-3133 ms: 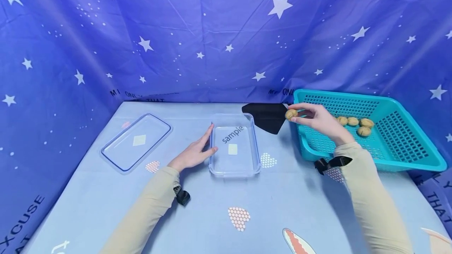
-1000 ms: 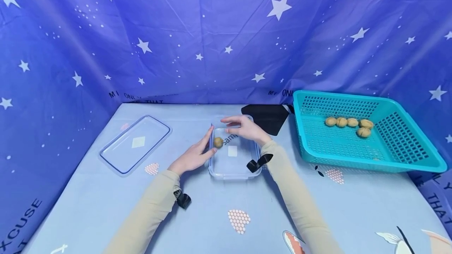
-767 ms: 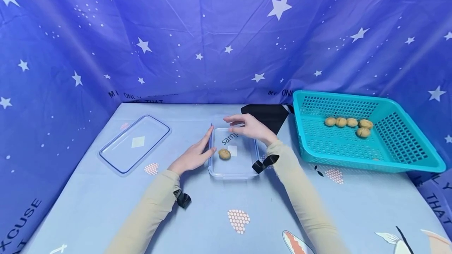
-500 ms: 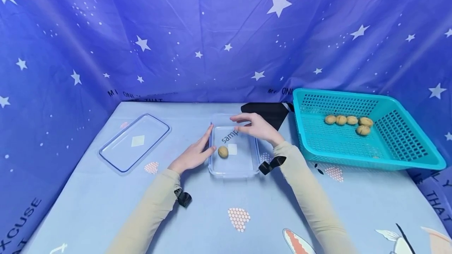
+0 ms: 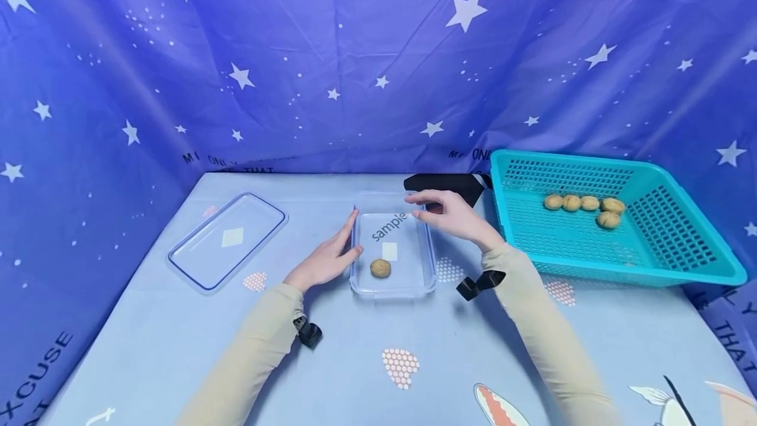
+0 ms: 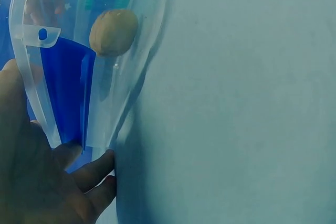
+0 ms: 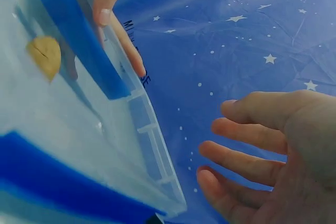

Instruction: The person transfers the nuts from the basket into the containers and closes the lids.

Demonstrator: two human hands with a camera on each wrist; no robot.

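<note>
A clear plastic food container [image 5: 414,281] with "sample" printed beneath or on its floor stands on the table. One walnut [image 5: 380,268] lies inside it, toward the near side. Against the container's left wall my left hand [image 5: 322,261] rests with fingers extended; in the left wrist view its fingertips [image 6: 107,163] touch the wall. Over the far right rim hovers my right hand [image 5: 452,215], its fingers apart and holding nothing, as the right wrist view also shows. Several more walnuts [image 5: 571,202] sit in a turquoise basket [image 5: 568,265] on the right.
A clear lid with a blue seal [image 5: 204,268] lies flat at the left of the table. Behind the right hand is a black patch [image 5: 437,183] by the back edge. A starry blue curtain [image 5: 307,71] rises behind the table.
My right hand has brought a walnut from the basket side and released it in the container. The walnut has rolled nearer, and the empty right hand has drifted right. The left hand stays put.
</note>
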